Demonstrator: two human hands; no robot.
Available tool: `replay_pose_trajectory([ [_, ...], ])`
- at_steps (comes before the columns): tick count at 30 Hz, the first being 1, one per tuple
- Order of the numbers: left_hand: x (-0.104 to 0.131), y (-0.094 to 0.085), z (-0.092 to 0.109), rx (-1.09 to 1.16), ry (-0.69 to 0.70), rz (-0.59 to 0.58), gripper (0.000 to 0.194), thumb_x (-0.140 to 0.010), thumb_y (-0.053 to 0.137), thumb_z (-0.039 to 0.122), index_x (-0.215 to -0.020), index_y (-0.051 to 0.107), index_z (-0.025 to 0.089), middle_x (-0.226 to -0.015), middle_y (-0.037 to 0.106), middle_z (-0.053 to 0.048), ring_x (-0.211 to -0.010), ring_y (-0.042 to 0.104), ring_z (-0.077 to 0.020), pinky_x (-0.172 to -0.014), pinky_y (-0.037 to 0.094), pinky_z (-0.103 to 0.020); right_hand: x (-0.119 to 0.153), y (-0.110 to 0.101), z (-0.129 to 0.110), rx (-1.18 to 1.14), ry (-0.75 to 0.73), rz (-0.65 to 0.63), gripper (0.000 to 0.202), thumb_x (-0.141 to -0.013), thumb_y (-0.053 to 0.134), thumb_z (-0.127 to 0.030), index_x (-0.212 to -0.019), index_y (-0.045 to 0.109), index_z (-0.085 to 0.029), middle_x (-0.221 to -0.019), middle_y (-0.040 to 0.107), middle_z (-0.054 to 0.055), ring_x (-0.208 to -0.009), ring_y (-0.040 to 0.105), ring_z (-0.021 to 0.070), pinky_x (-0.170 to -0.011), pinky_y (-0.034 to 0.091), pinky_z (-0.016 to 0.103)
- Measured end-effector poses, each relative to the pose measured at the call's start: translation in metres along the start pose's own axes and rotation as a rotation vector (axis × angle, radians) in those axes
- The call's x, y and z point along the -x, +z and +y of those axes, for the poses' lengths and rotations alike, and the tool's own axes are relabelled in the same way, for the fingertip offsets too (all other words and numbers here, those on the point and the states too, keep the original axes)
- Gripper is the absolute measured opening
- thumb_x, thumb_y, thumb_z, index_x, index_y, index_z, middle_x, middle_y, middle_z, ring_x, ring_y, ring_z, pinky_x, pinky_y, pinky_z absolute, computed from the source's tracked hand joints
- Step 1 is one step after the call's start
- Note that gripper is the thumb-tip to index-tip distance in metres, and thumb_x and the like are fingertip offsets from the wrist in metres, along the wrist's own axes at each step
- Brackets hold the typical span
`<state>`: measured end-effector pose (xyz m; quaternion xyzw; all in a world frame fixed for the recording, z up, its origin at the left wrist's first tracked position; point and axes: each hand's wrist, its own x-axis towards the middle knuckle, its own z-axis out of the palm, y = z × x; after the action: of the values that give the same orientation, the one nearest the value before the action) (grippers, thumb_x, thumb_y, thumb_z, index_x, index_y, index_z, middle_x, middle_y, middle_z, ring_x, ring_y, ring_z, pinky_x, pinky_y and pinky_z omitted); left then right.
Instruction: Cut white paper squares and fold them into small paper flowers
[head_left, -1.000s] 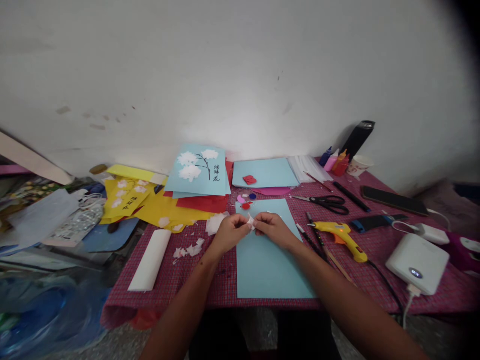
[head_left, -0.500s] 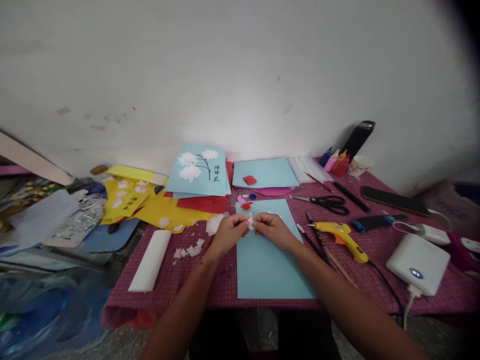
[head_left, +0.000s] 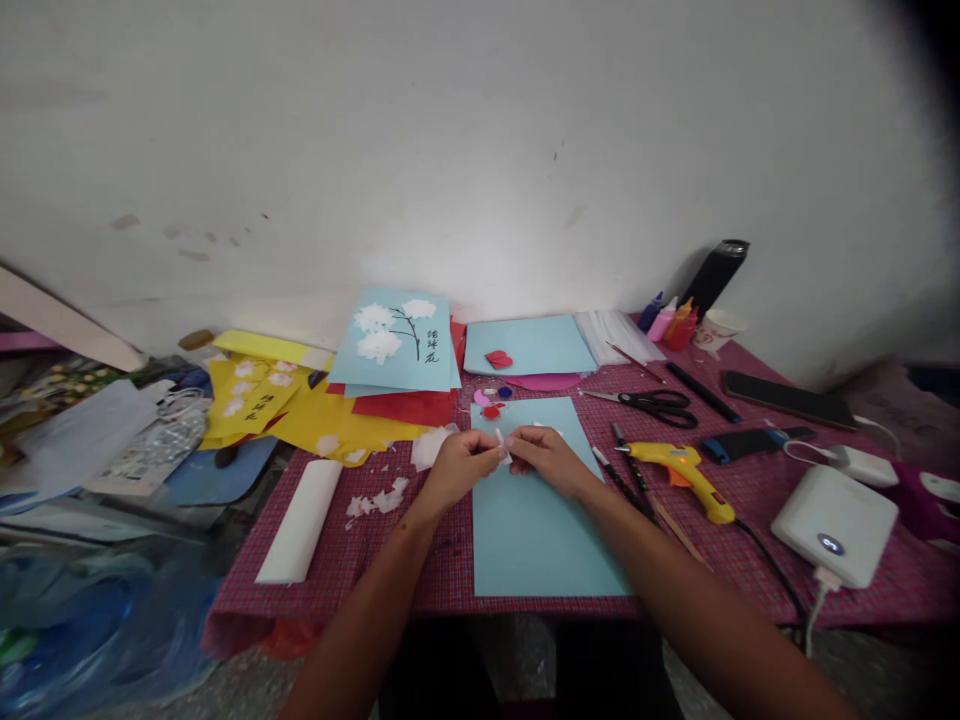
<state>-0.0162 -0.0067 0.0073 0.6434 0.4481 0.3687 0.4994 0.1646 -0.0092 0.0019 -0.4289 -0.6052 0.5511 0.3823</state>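
Between my fingertips is a small piece of white tissue paper [head_left: 502,440], pinched from both sides. My left hand [head_left: 466,464] grips it with thumb and forefinger, and my right hand [head_left: 543,458] pinches its other side. Both hands are over the upper part of a light blue sheet of paper [head_left: 536,545]. Part of the tissue is hidden by the fingers. Beside my left hand lies a flat white tissue piece [head_left: 430,447], with torn white scraps [head_left: 379,502] nearer me. Small red, pink and blue paper bits [head_left: 491,411] lie just beyond my hands.
To the right are a yellow glue gun [head_left: 682,470], black-handled scissors [head_left: 660,407], a white power bank [head_left: 836,527] and a phone [head_left: 787,398]. A white tissue roll [head_left: 300,522] lies left. At the back, a blue card with white flowers [head_left: 397,345] rests on coloured paper.
The white tissue between my fingertips has changed shape and looks narrower. My fingers have shifted slightly around it; both hands stay over the blue sheet.
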Motion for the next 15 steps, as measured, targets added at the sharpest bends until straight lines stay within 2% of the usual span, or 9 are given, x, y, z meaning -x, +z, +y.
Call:
replay_pose_trajectory([
  [8, 0.0015, 0.0012, 0.0048, -0.105, 0.024, 0.018, 0.028, -0.072, 0.065, 0.042, -0.067, 0.057, 0.015, -0.059, 0.052, 0.003, -0.054, 0.044, -0.009, -0.05, 0.031, -0.021, -0.0022, 0.0009, 0.0009, -0.1, 0.091, 0.015, 0.026, -0.077, 0.061, -0.04, -0.069, 0.06, -0.015, -0.056, 0.062, 0.001, -0.05, 0.054, 0.0106, -0.052, 0.041, 0.023],
  [15, 0.0024, 0.0028, 0.0035, -0.185, 0.077, 0.046, 0.025, -0.072, 0.066, 0.039, -0.067, 0.058, 0.016, -0.062, 0.054, 0.002, -0.058, 0.045, -0.0097, -0.053, 0.034, -0.022, -0.0013, -0.0012, 0.0032, -0.128, 0.092, -0.028, 0.034, -0.08, 0.057, -0.047, -0.071, 0.061, -0.014, -0.057, 0.063, 0.002, -0.051, 0.056, 0.0115, -0.051, 0.041, 0.023],
])
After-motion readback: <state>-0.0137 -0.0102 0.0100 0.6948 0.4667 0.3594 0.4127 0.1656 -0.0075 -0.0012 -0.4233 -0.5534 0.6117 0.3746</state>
